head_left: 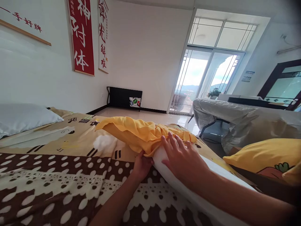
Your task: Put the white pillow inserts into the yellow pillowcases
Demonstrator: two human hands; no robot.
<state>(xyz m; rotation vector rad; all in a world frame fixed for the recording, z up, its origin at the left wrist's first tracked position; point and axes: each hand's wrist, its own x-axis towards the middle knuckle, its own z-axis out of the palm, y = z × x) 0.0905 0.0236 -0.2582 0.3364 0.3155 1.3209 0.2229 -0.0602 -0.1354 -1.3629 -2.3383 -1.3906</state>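
A yellow pillowcase (138, 130) lies bunched over the far end of a white pillow (163, 169), most of which is bare. Fingers of my left hand (143, 164) are closed on the near edge of the pillowcase opening, beside the pillow's left side. Flat on top of the pillow rests my right hand (182, 157), its fingers apart and their tips touching the gathered yellow cloth. My right forearm runs along the pillow and hides part of it.
Under the pillow is a bed with a brown and tan patterned sheet (56, 185). A white cushion (25, 117) lies at left, and a yellow carrot-print pillow (263, 153) at right. A plastic-covered table (235, 116) stands beyond, near glass doors (195, 75).
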